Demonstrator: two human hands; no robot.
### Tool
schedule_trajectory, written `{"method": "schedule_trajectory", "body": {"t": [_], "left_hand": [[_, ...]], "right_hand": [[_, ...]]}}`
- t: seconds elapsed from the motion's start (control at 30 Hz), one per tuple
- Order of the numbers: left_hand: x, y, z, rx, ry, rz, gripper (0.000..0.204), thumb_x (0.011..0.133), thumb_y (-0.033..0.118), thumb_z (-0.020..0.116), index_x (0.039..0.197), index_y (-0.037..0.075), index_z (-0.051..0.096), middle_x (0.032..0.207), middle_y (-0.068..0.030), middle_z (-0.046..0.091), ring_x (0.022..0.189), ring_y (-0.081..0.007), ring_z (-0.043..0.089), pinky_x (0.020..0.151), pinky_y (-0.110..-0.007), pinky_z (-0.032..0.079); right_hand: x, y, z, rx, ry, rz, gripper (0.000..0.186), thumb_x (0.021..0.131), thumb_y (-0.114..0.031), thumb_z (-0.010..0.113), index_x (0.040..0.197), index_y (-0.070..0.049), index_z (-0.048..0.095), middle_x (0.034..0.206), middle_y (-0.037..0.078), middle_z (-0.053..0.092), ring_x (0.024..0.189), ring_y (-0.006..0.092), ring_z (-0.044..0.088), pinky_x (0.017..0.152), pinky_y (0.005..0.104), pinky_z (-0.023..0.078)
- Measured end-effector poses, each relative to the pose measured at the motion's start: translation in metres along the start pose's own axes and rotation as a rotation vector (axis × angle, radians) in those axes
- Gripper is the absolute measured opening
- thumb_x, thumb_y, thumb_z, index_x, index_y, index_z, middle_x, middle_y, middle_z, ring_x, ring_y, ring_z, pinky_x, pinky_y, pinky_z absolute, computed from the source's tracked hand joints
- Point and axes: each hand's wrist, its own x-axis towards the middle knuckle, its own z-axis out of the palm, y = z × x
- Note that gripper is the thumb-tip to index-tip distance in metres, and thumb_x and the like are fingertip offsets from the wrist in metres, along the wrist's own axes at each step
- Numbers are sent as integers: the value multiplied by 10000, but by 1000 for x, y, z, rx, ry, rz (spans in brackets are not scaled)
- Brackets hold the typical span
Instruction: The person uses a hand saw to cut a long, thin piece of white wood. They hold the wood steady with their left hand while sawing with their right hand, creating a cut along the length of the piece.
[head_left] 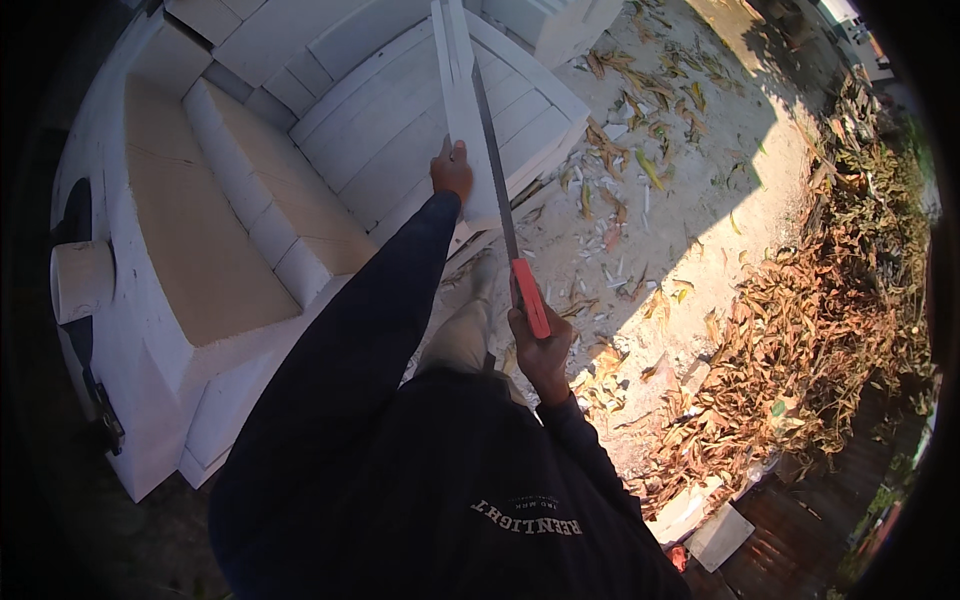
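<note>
My right hand [545,355] is closed round the red handle of a handsaw [531,298]. Its long dark blade slants away from me, with the far part against a long white block [466,135]. Whether the teeth sit in a cut there is too fine to make out. On the left side of that block, my left hand [452,174] grips it with the thumb up along its face; the other fingers are partly hidden. Beneath the block lies a stack of pale blocks [400,150] with a flat top.
More white blocks [270,45] are piled at the far left, beside long blocks with tan faces [190,215]. A white cylinder [82,282] stands at the left rim. White chips and leaves litter the sandy ground [690,190]. Dry leaves [790,350] heap up at right.
</note>
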Motion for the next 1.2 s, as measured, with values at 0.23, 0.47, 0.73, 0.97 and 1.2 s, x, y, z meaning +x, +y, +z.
{"method": "schedule_trajectory", "body": {"t": [0.23, 0.47, 0.73, 0.97, 1.2], "left_hand": [[-3, 6, 8, 107, 15, -30, 585, 1052, 467, 448, 1492, 89, 530, 1153, -344, 598, 1091, -491, 582, 994, -526, 453], [-22, 29, 0, 81, 115, -64, 565, 1038, 489, 477, 1389, 77, 640, 1080, -320, 607, 1039, -475, 603, 958, -515, 469], [-20, 30, -2, 126, 144, -29, 532, 1032, 468, 509, 1359, 78, 664, 1026, -284, 614, 995, -455, 614, 901, -509, 488], [-24, 36, -4, 122, 136, -74, 540, 1034, 479, 499, 1345, 72, 668, 1002, -288, 608, 977, -470, 610, 868, -527, 486], [-28, 48, -4, 133, 130, -77, 544, 1040, 498, 473, 1314, 75, 678, 972, -303, 601, 956, -484, 602, 860, -541, 480]], "right_hand": [[0, 3, 33, -19, 18, -47, 512, 903, -56, 640, 1402, 45, 584, 903, 242, 721, 815, 156, 710, 730, 330, 548], [16, 0, 46, -20, 55, -39, 386, 923, -73, 638, 1286, 56, 643, 693, 81, 559, 673, 86, 501, 607, 292, 464], [19, -6, 55, -93, 61, -46, 486, 901, -31, 613, 1379, 54, 596, 695, 212, 611, 583, 175, 629, 577, 336, 498], [25, -8, 43, -108, 45, -93, 494, 900, -11, 602, 1389, 52, 588, 684, 202, 596, 583, 167, 608, 578, 329, 491], [30, -9, 43, -89, 63, -88, 379, 921, -73, 613, 1278, 54, 641, 656, 152, 544, 590, 143, 498, 570, 344, 451]]}}
